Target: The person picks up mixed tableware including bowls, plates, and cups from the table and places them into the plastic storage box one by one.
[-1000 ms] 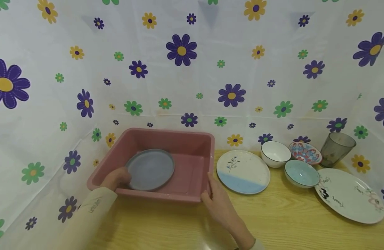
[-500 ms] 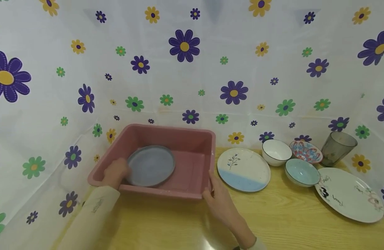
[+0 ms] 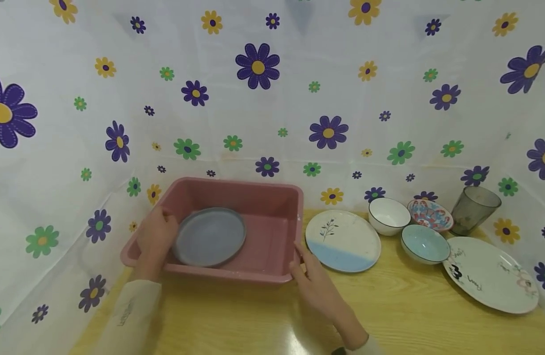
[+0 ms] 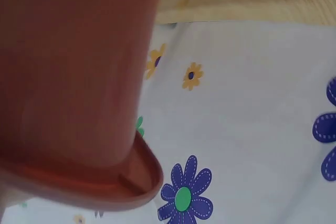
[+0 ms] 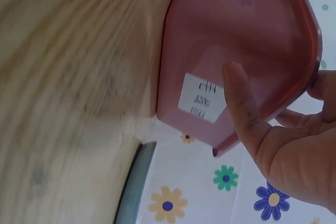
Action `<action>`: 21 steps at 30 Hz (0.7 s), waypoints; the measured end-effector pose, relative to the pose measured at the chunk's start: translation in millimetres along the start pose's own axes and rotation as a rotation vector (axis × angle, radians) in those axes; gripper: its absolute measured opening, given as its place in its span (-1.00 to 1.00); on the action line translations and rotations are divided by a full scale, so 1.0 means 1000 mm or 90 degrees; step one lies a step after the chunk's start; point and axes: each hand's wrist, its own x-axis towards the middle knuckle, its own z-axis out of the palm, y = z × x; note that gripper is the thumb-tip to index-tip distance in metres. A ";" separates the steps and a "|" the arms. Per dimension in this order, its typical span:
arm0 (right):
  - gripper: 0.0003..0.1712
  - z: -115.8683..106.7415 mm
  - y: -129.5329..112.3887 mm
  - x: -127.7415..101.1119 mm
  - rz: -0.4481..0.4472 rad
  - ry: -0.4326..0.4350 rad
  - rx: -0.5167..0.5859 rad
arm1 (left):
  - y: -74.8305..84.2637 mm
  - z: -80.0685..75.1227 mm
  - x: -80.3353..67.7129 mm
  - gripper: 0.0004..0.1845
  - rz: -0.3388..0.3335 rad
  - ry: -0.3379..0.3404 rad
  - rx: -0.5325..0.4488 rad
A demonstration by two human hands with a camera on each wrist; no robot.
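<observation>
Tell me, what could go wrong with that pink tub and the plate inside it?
1. The round grey plate lies loose inside the pink rectangular plastic tub; if the tub tips, the plate could slide and chip.
2. The left hand and right hand grip only the tub's rims, so a slip might drop it.
3. The white-and-blue leaf-print plate sits close beside the tub and could get knocked.

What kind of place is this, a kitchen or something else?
Probably a staged dish-handling setup, not a real kitchen: a wooden table walled in by flowered plastic sheeting, with a pink plastic tub holding a grey plate and loose plates and bowls laid beside it. No sink or tap shows.
</observation>
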 end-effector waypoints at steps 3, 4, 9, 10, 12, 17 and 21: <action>-0.40 -0.010 0.004 0.004 0.007 0.011 -0.013 | 0.005 -0.002 -0.011 -0.67 0.013 0.039 -0.039; -0.41 -0.014 0.006 0.005 0.013 0.020 -0.023 | 0.007 -0.002 -0.015 -0.67 0.025 0.055 -0.052; -0.41 -0.035 0.014 0.008 0.074 0.047 -0.120 | 0.022 0.000 -0.044 -0.70 0.087 0.099 -0.109; -0.41 -0.039 0.016 0.008 0.089 0.047 -0.142 | 0.026 0.000 -0.050 -0.70 0.092 0.099 -0.123; -0.40 -0.046 0.020 0.009 0.114 0.045 -0.184 | 0.033 -0.002 -0.061 -0.71 0.093 0.092 -0.149; -0.37 -0.057 0.030 0.008 0.146 0.035 -0.274 | 0.050 -0.011 -0.083 -0.73 0.075 0.074 -0.218; -0.35 -0.058 0.038 0.007 0.154 0.009 -0.333 | 0.061 -0.017 -0.098 -0.74 0.061 0.073 -0.271</action>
